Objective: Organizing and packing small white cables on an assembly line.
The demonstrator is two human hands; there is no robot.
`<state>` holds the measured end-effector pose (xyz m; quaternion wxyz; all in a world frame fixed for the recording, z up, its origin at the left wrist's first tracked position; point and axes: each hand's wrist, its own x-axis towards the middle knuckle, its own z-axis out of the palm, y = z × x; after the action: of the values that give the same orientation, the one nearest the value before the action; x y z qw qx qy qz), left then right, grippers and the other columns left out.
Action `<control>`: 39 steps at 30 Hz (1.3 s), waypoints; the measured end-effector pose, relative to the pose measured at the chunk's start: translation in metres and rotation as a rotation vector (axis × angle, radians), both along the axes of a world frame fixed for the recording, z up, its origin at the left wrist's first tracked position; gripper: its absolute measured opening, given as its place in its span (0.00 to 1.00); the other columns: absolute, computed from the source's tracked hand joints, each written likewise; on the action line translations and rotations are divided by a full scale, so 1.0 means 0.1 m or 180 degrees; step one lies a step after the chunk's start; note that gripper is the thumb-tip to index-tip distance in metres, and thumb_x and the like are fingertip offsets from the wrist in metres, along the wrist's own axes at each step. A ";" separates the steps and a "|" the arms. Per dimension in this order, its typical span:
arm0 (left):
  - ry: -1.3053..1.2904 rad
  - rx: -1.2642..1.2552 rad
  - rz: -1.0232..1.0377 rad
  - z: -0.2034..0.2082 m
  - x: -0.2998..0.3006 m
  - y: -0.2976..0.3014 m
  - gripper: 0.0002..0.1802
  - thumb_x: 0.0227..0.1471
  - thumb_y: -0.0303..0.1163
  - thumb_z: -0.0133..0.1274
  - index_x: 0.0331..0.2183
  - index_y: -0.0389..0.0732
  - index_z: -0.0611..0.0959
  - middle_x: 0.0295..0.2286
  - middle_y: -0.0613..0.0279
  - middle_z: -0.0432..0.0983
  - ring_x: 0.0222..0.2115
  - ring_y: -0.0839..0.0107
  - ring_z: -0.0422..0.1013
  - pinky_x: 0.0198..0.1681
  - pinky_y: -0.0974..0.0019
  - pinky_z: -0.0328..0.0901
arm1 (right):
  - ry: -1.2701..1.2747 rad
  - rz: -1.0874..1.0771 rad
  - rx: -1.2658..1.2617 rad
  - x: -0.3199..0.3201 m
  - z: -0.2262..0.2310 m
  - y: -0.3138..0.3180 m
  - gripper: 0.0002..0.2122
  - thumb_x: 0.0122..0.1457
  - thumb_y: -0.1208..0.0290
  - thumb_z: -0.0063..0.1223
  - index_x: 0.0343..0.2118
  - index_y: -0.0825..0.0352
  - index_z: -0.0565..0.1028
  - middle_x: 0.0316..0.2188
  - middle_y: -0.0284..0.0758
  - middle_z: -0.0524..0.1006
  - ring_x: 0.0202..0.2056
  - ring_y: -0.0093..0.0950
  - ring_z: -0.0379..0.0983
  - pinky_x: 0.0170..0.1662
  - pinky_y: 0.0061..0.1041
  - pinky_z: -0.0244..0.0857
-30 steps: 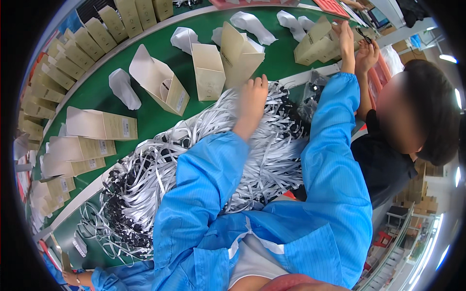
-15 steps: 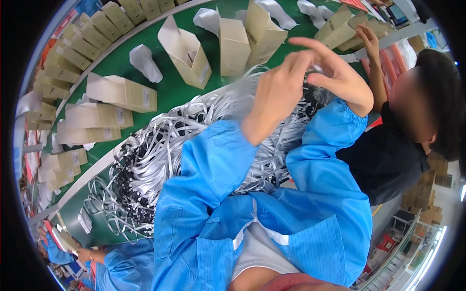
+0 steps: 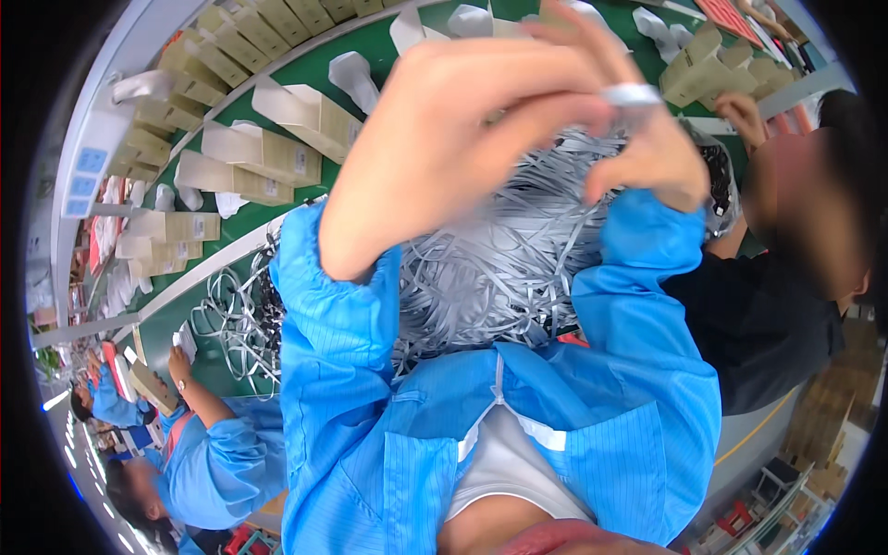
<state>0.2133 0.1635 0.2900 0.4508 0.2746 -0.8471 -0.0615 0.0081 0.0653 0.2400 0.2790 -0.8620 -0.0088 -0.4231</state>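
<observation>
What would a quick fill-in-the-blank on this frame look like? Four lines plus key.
1. The person's left hand and right hand come out of ____ sleeves.
2. Pale, tangled straps show in the gap between the left and ____ sleeves.
3. Open tan boxes stand on a ____ work surface.
4. The co-worker on the right wears a ____ top.

Missing words: blue; right; green; black.

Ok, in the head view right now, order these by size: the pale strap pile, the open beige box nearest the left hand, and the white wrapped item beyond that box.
1. Pale strap pile, partly covered, nearer the camera
2. Open beige box
3. White wrapped item
</observation>
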 end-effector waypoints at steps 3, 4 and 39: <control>0.0446 -0.0582 0.0298 0.24 -0.08 0.10 0.09 0.61 0.25 0.50 0.35 0.33 0.84 0.26 0.63 0.78 0.23 0.76 0.71 0.28 0.72 0.66 | 0.0974 0.1400 0.0663 0.41 -0.10 0.03 0.22 0.60 0.56 0.60 0.47 0.70 0.71 0.38 0.31 0.74 0.42 0.23 0.70 0.44 0.23 0.63; 0.0667 -0.0847 0.0413 0.26 -0.10 0.10 0.09 0.62 0.26 0.50 0.36 0.32 0.84 0.27 0.62 0.79 0.24 0.75 0.73 0.29 0.72 0.67 | 0.1867 0.2044 0.1412 0.48 -0.12 0.05 0.20 0.62 0.56 0.56 0.46 0.69 0.71 0.34 0.30 0.75 0.40 0.22 0.69 0.43 0.21 0.61; 0.3899 0.3086 -0.3078 -1.48 0.41 -0.58 0.40 0.63 0.66 0.24 0.40 0.37 0.74 0.21 0.68 0.66 0.19 0.80 0.56 0.26 0.75 0.53 | 0.0223 -0.0810 0.1021 0.53 -0.41 0.06 0.13 0.61 0.75 0.57 0.48 0.70 0.75 0.34 0.34 0.81 0.39 0.22 0.76 0.44 0.21 0.69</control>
<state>0.2539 0.1059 0.1420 0.5816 -0.0313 -0.3643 -0.7267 0.0615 0.0713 0.1989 0.3571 -0.8149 0.1773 -0.4207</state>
